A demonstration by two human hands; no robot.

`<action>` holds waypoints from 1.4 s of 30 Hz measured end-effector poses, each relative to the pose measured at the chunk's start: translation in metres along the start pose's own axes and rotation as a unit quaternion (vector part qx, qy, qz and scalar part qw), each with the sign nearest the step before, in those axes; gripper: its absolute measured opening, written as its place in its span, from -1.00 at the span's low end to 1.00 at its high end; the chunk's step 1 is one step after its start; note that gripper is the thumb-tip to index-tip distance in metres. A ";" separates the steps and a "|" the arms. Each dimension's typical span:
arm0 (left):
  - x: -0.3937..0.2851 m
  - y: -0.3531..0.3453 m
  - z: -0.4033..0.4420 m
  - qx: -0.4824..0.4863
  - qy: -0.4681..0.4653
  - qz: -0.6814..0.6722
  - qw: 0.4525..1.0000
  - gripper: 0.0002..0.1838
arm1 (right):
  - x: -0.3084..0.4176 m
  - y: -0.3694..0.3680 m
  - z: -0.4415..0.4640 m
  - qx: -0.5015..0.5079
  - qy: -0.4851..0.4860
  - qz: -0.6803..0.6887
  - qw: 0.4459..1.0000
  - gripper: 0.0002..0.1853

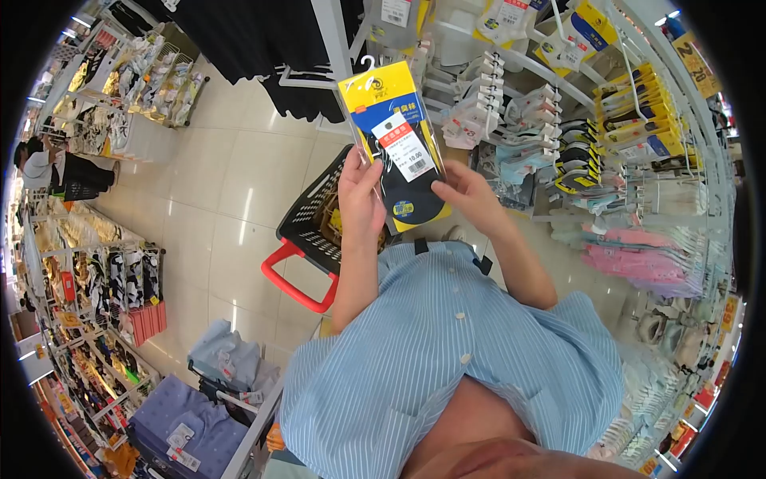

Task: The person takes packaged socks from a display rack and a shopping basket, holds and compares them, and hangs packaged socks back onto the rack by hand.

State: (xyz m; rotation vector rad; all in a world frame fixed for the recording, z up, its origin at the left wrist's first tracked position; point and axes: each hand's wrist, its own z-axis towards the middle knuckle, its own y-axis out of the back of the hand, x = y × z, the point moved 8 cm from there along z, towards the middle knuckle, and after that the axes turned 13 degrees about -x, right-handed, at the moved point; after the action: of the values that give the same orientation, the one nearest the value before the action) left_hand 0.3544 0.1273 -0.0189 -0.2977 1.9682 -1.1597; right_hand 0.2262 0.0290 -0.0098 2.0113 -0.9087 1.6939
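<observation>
A flat sock package (411, 194) with a yellow and blue header, a white hook on top and a price label is held up in front of my body. My left hand (361, 195) grips its left edge, thumb on the front. At its lower right edge, my right hand (471, 195) pinches it with the thumb on the front and the fingers behind. Dark socks show through the clear wrapping. Just below and left of the package is a black shopping basket (307, 209) with a red handle (299, 279), partly hidden by my left forearm.
Hanging sock packs (578, 156) fill the rack at the right, with pink garments (646, 263) below. Black clothes (263, 48) hang above. Folded purple clothing (179, 423) lies lower left. A person (68, 172) stands at the far left beside shelves (120, 275).
</observation>
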 end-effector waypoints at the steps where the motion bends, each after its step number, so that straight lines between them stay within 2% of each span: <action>1: 0.001 0.006 -0.002 -0.008 0.003 0.013 1.000 -0.54 | -0.007 0.000 -0.003 0.012 -0.017 0.011 1.000 -0.56; 3: 0.003 0.006 0.002 -0.007 -0.005 0.047 0.999 -0.50 | -0.007 0.000 0.001 0.009 -0.016 0.032 0.999 -0.64; 6: 0.006 0.010 0.008 -0.012 -0.088 0.150 0.985 -0.46 | -0.010 0.019 0.015 -0.037 0.036 0.033 0.998 -0.65; 10: 0.004 0.022 0.009 -0.006 -0.057 0.185 0.981 -0.46 | 0.031 0.061 0.037 -0.169 0.132 0.031 0.976 -0.67; 13: 0.011 0.036 0.011 -0.016 -0.039 0.202 0.979 -0.50 | 0.066 0.067 0.059 -0.200 0.214 0.001 0.956 -0.67; 16: 0.016 0.045 0.002 -0.034 -0.023 0.210 0.977 -0.54 | 0.093 0.056 0.081 -0.188 0.277 0.020 0.942 -0.69; 21: 0.019 0.062 -0.003 -0.048 0.000 0.196 0.979 -0.56 | 0.100 0.053 0.122 -0.162 0.298 0.067 0.939 -0.67; 24: 0.016 0.080 -0.008 -0.069 -0.006 0.196 0.978 -0.57 | 0.095 0.059 0.123 -0.200 0.296 0.056 0.932 -0.68; 28: 0.011 0.108 -0.013 -0.107 -0.016 0.213 0.971 -0.58 | 0.083 0.053 0.126 -0.171 0.278 0.045 0.944 -0.70; 33: 0.011 0.130 -0.014 -0.133 0.001 0.226 0.965 -0.60 | 0.098 0.037 0.133 -0.194 0.304 0.009 0.933 -0.69; 40: 0.029 0.153 -0.017 -0.153 0.044 0.254 0.954 -0.62 | 0.072 0.034 0.182 -0.149 0.263 0.025 0.953 -0.74; 42: 0.037 0.162 -0.019 -0.160 0.059 0.259 0.951 -0.62 | 0.063 0.035 0.201 -0.110 0.262 0.007 0.959 -0.72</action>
State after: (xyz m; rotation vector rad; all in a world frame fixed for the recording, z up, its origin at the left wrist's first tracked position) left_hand 0.3472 0.2078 -0.1650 0.1299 2.1605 -0.5316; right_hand 0.3552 -0.1402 0.0026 1.3160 -0.8694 1.9013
